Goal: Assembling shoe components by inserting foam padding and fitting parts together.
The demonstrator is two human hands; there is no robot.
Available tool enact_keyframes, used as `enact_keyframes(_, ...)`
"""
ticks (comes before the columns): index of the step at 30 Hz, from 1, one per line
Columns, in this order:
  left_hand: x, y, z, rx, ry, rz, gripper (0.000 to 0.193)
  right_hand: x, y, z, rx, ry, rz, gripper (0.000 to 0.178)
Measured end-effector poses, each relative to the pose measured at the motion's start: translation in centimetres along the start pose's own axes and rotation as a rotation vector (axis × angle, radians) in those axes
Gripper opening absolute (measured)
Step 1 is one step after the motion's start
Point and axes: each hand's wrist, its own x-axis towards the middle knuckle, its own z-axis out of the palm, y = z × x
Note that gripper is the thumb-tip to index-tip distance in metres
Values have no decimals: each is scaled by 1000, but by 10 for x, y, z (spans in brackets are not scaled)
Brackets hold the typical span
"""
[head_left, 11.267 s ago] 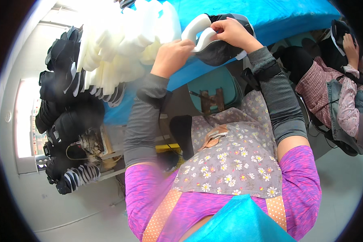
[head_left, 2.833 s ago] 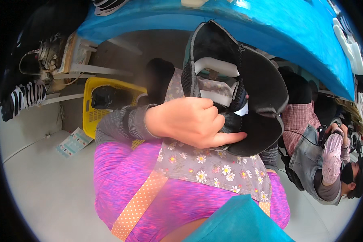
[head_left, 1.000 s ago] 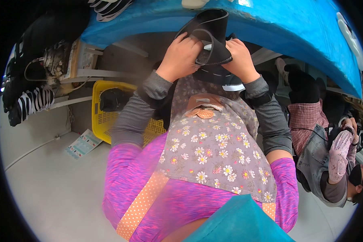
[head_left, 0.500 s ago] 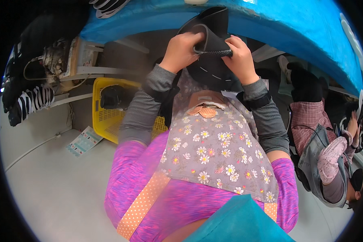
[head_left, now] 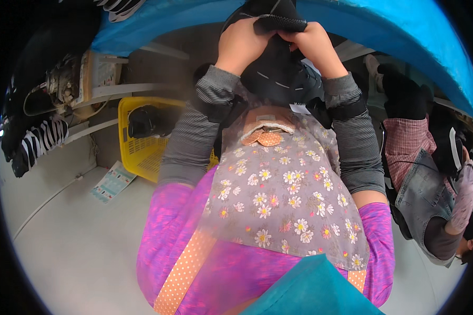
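The black fabric piece (head_left: 281, 71) is held beyond the flowered apron (head_left: 284, 205), by the near edge of the blue-covered table (head_left: 404, 37). Left hand (head_left: 242, 44) and right hand (head_left: 318, 47) both grip its folded, stitched edge. Judgement: even tension and thumbs close to the stitching should prevent twisting.

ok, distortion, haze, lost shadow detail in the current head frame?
Head: fisheye bows the blue table cover, corners black; head: a soft smear hazes the top of the left polka-dot strap; head: the black piece loses detail in the dark, though its white dashes read clearly.
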Motion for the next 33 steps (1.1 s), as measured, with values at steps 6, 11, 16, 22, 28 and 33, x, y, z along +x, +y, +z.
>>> enact_keyframes(6, 25, -33, 28, -96, -191, -110, 37, 12, 14, 3, 94, -101, 218, 25)
enact_keyframes(11, 15, -24, 31, -89, -106, -79, 36, 0, 25, 8, 115, -62, 148, 25)
enact_keyframes(16, 7, -18, 17, -137, -55, 38, 34, -7, 12, 11, 116, 41, -5, 35)
enact_keyframes(22, 9, -32, 17, -380, -126, -84, 30, -4, -13, 11, -65, 18, 59, 42)
enact_keyframes(28, 12, -28, 27, -425, -164, -167, 36, 3, 12, 18, 107, 12, 126, 33)
enact_keyframes(33, 6, -30, 31, -563, -136, -199, 34, -1, 18, 25, 211, 47, 126, 28)
